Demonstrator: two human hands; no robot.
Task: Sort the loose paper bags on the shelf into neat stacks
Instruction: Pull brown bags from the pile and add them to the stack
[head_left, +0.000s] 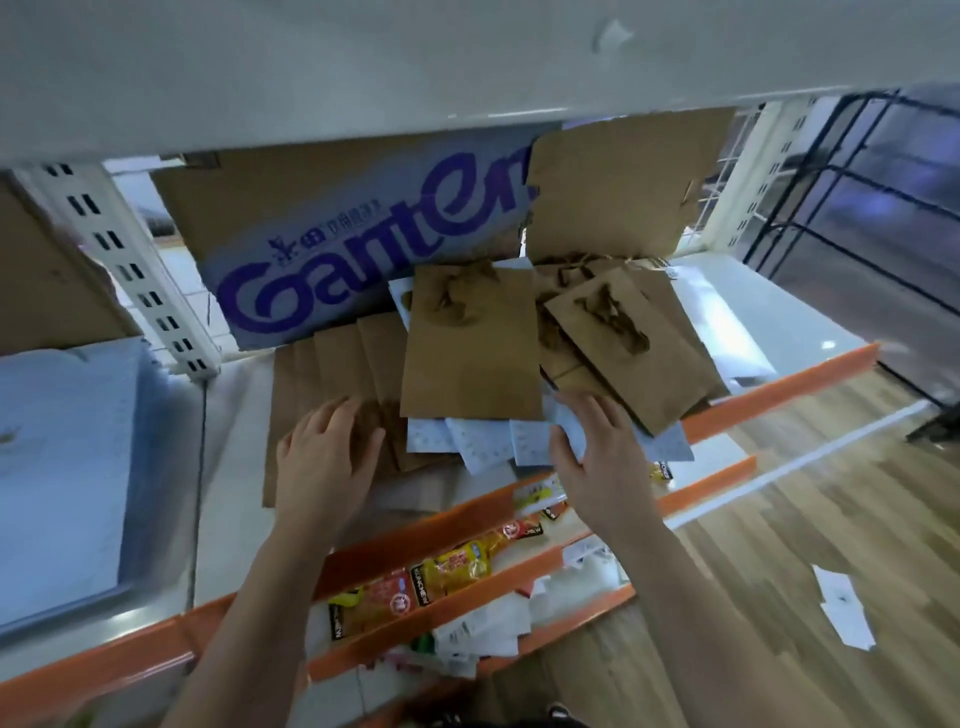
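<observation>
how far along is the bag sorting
Early. Done: only the flat brown bags lie roughly together, fanned. In hand: left hand rests on them, right hand touches the white bags. Left: handled bags lie crisscrossed.

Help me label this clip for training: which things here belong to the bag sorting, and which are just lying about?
Job in hand:
handled brown bags
flat brown bags
white printed bags
left hand
right hand

Lying about:
Ganten carton
snack packets
paper slips on the floor
</observation>
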